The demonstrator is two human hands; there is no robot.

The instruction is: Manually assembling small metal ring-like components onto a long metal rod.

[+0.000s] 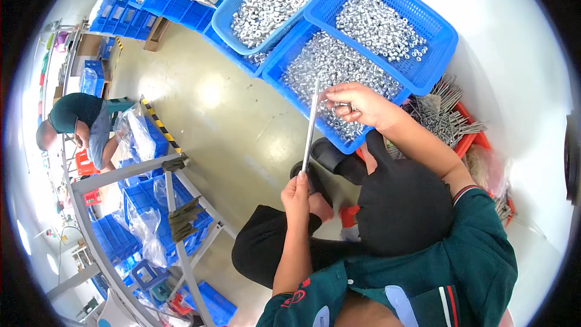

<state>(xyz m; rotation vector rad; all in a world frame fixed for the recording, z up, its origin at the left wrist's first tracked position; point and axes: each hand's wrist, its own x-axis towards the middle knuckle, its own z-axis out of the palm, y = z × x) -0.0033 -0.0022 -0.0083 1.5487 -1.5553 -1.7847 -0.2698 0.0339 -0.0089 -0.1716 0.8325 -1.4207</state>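
A thin silvery metal rod [310, 127] slants upward in front of me. My left hand [295, 197] is closed round its lower end. Close beside the rod's upper end, my right hand [358, 104] has thumb and fingers pinched together; whether they grip the rod or a small part is too fine to tell. Beneath the right hand lies a blue basket [280, 89] full of small silvery metal pieces [339, 63]. A second blue basket [445, 39], overlapping its far right side, holds nut-like metal pieces [378, 24].
A light-blue basket [223, 21] of metal rings stands at the far left of these. Right of my forearm, an orange-red crate [466, 136] holds many thin metal rods [445, 112]. A grey metal frame [130, 172] and blue crates [151, 215] occupy the left, where another person [78, 115] bends over.
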